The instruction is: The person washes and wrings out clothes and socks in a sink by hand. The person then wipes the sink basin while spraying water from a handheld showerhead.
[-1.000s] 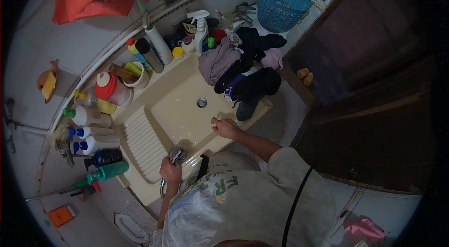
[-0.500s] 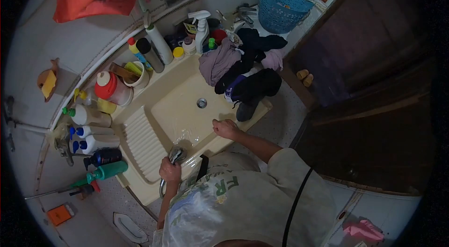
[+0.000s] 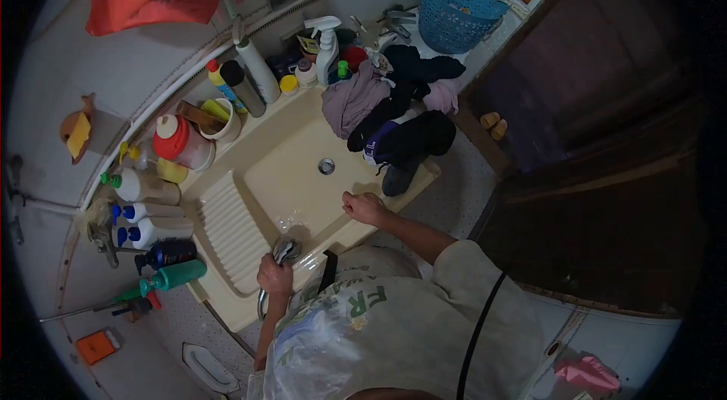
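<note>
My left hand [image 3: 274, 276] is wrapped round a silver shower head [image 3: 287, 250], which points down into the cream laundry sink [image 3: 303, 173]. Its hose [image 3: 262, 305] trails below the wrist, and splashing water shows on the basin floor beside the head. My right hand [image 3: 365, 208] is closed in a fist above the sink's near side, with no object showing in it. The drain [image 3: 326, 167] lies between the hands and the far wall. A ribbed washboard slope [image 3: 235, 230] is left of the shower head. Dark clothes [image 3: 413, 139] are piled on the sink's right end.
Along the back ledge stand a spray bottle [image 3: 326, 48], a red-lidded jar [image 3: 182, 144] and a tub with brushes [image 3: 223, 124]. Several pump bottles [image 3: 155, 233] line the left end. A blue basket [image 3: 458, 14] stands at the far right, near a dark door [image 3: 591, 203].
Both hands stay almost in place; the right fist shifts very slightly left. The splash of water in the basin changes shape.
</note>
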The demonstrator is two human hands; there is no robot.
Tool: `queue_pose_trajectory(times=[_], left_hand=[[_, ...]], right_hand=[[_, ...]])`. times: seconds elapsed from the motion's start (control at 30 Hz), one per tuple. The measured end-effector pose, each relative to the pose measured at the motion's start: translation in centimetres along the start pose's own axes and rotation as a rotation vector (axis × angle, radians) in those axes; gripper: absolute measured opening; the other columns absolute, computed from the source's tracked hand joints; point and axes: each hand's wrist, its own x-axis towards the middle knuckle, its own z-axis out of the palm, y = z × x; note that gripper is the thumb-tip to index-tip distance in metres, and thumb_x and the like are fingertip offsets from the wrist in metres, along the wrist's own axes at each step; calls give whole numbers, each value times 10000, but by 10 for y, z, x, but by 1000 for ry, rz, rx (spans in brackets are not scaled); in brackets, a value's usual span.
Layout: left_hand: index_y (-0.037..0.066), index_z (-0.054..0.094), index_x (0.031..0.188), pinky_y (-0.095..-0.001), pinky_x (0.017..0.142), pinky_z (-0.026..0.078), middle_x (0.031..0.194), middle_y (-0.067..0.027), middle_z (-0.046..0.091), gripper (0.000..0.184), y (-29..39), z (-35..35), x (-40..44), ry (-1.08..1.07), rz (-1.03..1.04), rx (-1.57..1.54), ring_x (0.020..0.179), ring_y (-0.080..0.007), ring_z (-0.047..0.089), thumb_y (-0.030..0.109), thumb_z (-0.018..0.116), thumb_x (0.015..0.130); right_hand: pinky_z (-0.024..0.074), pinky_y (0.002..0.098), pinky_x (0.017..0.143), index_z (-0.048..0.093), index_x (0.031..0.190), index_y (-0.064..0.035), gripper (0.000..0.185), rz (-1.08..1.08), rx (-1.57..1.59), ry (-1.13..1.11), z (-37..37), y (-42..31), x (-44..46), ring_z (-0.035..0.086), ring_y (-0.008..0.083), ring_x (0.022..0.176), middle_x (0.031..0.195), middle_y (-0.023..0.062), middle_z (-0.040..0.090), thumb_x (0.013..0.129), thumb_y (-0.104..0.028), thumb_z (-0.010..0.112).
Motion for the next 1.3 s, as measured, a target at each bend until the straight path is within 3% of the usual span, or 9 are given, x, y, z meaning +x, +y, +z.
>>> queue_pose_trajectory(times=[0.4, 1.1, 1.3], left_hand=[[63, 563, 907, -464, 677, 490, 841, -136, 598, 256, -2, 4, 0, -1, -6, -8, 772, -341, 601, 163, 605, 675], [48, 564, 884, -480, 674, 488, 844, -171, 600, 239, 0, -2, 0, -11, -31, -80, 763, -377, 599, 149, 596, 670], [58, 568, 932, -450, 674, 499, 843, -136, 606, 298, -1, -2, 1, -20, -50, -44, 767, -337, 611, 187, 622, 668]], right_hand=[[494, 492, 670, 494, 877, -46, 221, -9, 16, 8, -11, -7, -3, 629, 381, 720, 706, 189, 621, 850, -258, 548], [492, 464, 633, 527, 835, -73, 209, -24, -10, 9, -4, -3, 0, 623, 351, 691, 708, 147, 622, 854, -278, 561], [485, 470, 645, 512, 833, -59, 219, 10, -3, -14, -12, -9, 1, 615, 364, 699, 705, 155, 614, 847, -268, 576]])
